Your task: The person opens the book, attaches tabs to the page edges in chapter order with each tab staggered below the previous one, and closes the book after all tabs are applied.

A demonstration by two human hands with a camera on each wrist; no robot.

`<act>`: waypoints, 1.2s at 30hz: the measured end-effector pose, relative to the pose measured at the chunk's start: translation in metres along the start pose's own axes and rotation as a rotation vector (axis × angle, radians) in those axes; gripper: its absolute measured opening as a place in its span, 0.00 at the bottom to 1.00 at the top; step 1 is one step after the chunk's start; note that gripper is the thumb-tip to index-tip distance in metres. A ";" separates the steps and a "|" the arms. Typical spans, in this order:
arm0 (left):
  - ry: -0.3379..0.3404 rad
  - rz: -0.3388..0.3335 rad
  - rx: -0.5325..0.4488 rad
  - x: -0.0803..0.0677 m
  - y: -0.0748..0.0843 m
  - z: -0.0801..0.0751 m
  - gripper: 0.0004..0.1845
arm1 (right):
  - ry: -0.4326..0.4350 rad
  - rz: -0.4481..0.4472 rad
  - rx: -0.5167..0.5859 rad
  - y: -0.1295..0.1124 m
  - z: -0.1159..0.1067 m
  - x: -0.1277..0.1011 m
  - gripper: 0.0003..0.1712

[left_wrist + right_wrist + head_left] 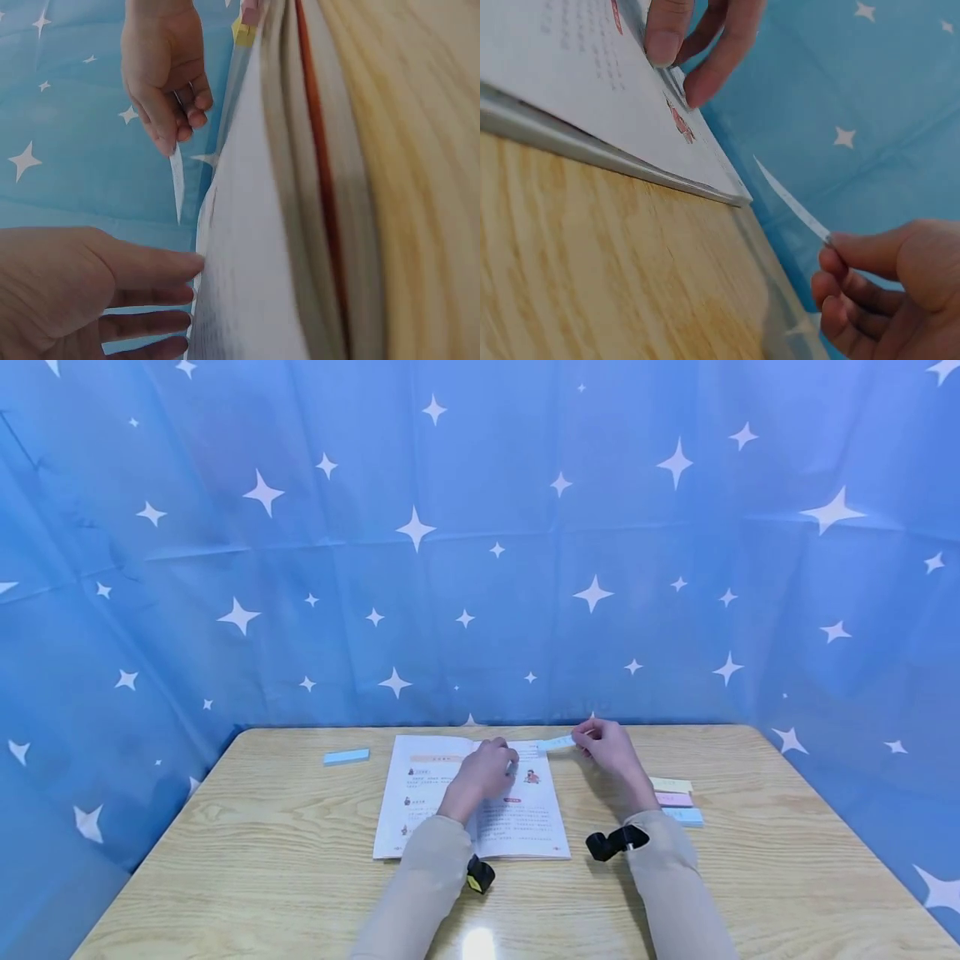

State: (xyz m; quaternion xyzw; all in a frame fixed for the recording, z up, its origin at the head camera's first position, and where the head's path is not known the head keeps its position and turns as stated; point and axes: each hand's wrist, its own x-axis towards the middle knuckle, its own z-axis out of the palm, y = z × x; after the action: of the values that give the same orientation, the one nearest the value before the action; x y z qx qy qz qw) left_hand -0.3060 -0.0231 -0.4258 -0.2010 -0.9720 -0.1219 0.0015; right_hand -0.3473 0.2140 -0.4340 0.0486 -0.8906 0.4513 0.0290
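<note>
A blue star-printed cloth backdrop (pixel 480 543) closes in the pale wood-grain surface (pixel 262 860) on three sides. Near the middle of that surface lies an open book (pixel 525 818), pages up, printed with text and small coloured figures. To its right, beside the right forearm, sit three pads of sticky notes (pixel 675 800) in a row: yellow, pink and blue. A separate blue pad (pixel 347 757) lies well apart at the far left of the surface. The left hand (pixel 483 770) rests on the book's upper pages; the left wrist view shows its fingers (pixel 154 292) straight and laid against the page edge. The right hand (pixel 609 747) hovers just beyond the book's top right corner and pinches a pale blue sticky strip (pixel 557 742) between thumb and fingertips. The head view shows the strip pointing left toward the page; the right wrist view shows it (pixel 791 201) edge-on, clear of the book's corner and not touching paper. Black wrist-mounted cameras (pixel 617 842) sit on both sleeves.
</note>
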 end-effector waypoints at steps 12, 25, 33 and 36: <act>-0.089 -0.003 0.109 0.007 0.017 0.009 0.24 | -0.014 0.015 0.029 0.011 0.006 0.001 0.09; -0.133 -0.036 0.177 0.007 0.024 0.011 0.29 | -0.027 0.045 0.049 0.014 0.008 0.003 0.11; -0.151 -0.062 0.210 0.010 0.027 0.015 0.27 | -0.023 0.062 0.047 0.012 0.008 0.001 0.11; -0.148 -0.064 0.206 0.010 0.027 0.016 0.27 | -0.016 0.056 -0.005 0.009 0.008 0.001 0.11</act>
State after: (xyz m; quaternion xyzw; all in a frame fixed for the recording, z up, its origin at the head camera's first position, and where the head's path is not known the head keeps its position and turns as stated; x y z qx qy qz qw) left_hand -0.3044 0.0083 -0.4343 -0.1772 -0.9827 -0.0061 -0.0532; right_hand -0.3493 0.2130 -0.4463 0.0274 -0.8929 0.4494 0.0093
